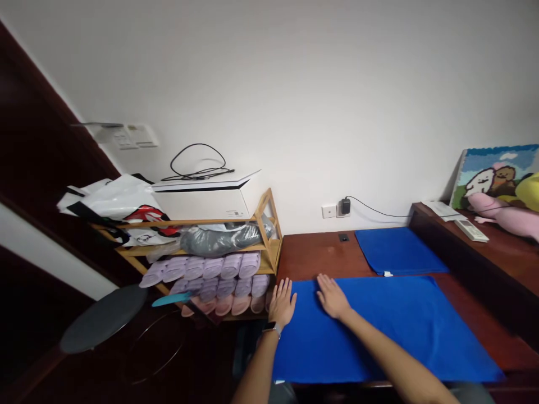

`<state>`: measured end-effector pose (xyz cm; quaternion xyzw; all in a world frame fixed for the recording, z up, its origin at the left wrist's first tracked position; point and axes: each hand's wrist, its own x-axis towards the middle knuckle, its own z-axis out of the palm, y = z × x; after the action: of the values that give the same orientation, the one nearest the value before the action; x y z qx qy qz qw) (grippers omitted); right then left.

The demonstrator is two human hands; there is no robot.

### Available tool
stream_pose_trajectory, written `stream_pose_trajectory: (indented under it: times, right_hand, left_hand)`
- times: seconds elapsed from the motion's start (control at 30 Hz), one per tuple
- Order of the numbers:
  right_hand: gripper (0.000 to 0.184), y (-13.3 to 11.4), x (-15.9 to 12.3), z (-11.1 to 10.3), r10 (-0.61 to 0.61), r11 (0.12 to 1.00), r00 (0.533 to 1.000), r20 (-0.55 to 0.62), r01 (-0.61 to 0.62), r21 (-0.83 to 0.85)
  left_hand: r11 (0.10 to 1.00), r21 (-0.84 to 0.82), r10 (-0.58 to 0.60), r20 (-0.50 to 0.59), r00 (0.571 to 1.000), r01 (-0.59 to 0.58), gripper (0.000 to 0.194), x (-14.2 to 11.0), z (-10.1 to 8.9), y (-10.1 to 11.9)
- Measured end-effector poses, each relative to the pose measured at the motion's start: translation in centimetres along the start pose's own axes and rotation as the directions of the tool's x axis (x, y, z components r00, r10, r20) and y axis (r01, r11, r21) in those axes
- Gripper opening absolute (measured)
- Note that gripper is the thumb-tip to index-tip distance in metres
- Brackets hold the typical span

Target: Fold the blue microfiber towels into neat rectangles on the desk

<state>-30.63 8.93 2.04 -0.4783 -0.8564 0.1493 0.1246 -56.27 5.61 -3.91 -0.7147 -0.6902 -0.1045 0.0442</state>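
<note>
The big blue cloth is lying on the brown table, in the lower middle and lower right of the frame. The left hand is resting flat at its top left corner, fingers nearly straight and thumb out. The right hand is lying flat near the top edge, fingers close together. Neither hand is pinching anything. Both palms seem to be keeping the cloth flat and stopping it from sliding. Some soft bumps are showing on its right side.

The small blue cloth is lying just above, right of the middle. Brown wood is showing between the two on the left. The cloth is stretching far to the right, so the right hand seems to be having room that way. On the left, the wooden rack is standing near the left hand, so room is looking tighter there.
</note>
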Motion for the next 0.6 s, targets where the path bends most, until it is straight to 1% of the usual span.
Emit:
stream_pose_trajectory:
  times: [0.03, 0.07, 0.1, 0.13, 0.17, 0.23, 0.3, 0.37, 0.47, 0.53, 0.6]
  right_hand:
    - [0.069, -2.4, 1.1, 1.2, -0.009, 1.000, 0.999, 0.048, 0.008, 0.026]
    - [0.071, -4.3, 2.0, 2.4, -0.007, 0.999, 0.996, 0.083, 0.004, 0.041]
    - [0.071, -5.6, 2.6, 3.4, 0.000, 0.999, 0.995, 0.105, -0.005, 0.046]
    - [0.072, -6.3, 3.0, 4.2, 0.008, 0.999, 0.994, 0.113, -0.013, 0.044]
    - [0.073, -6.4, 3.1, 4.8, 0.012, 0.999, 0.994, 0.112, -0.017, 0.039]
    - [0.073, -5.2, 2.9, 5.1, 0.023, 0.999, 0.995, 0.102, -0.025, 0.020]
    - [0.073, -2.1, 1.8, 4.3, 0.072, 0.997, 0.993, 0.095, -0.071, -0.011]
    - [0.073, 2.5, -0.1, 2.9, 0.166, 0.985, 0.984, 0.072, -0.161, -0.062]
    - [0.074, 11.0, -4.4, 0.4, 0.322, 0.937, 0.947, 0.004, -0.318, -0.142]
    - [0.074, 16.8, -7.8, -1.1, 0.409, 0.897, 0.912, -0.035, -0.408, -0.172]
    - [0.075, 22.1, -10.9, -2.6, 0.492, 0.848, 0.869, -0.060, -0.493, -0.193]
  left_hand:
    - [1.000, -0.001, 0.006, -0.005, 1.000, -0.006, 0.061, -0.2, 0.2, 0.0]
    - [1.000, -0.001, 0.005, -0.003, 1.000, -0.005, 0.061, -0.3, 0.4, -0.1]
    - [1.000, -0.002, -0.001, 0.004, 1.000, 0.001, 0.062, -0.4, 0.6, -0.3]
    - [1.000, -0.004, -0.009, 0.014, 1.000, 0.009, 0.062, -0.5, 0.8, -0.4]
    - [1.000, -0.007, -0.017, 0.022, 1.000, 0.017, 0.063, -0.6, 1.0, -0.6]
    - [1.000, -0.012, -0.028, 0.023, 0.999, 0.028, 0.064, -0.6, 1.3, -0.8]
    - [0.999, -0.015, -0.032, 0.006, 0.999, 0.032, 0.064, -0.6, 1.4, -0.9]
    - [0.999, -0.019, -0.033, -0.010, 0.999, 0.033, 0.064, -0.4, 1.3, -0.9]
    - [0.999, -0.021, -0.031, -0.009, 0.999, 0.031, 0.065, -0.2, 1.3, -0.9]
    - [0.999, -0.017, -0.033, -0.001, 0.999, 0.033, 0.065, -0.1, 1.4, -1.0]
    - [0.999, -0.016, -0.036, 0.002, 0.999, 0.036, 0.065, 0.1, 1.6, -1.2]
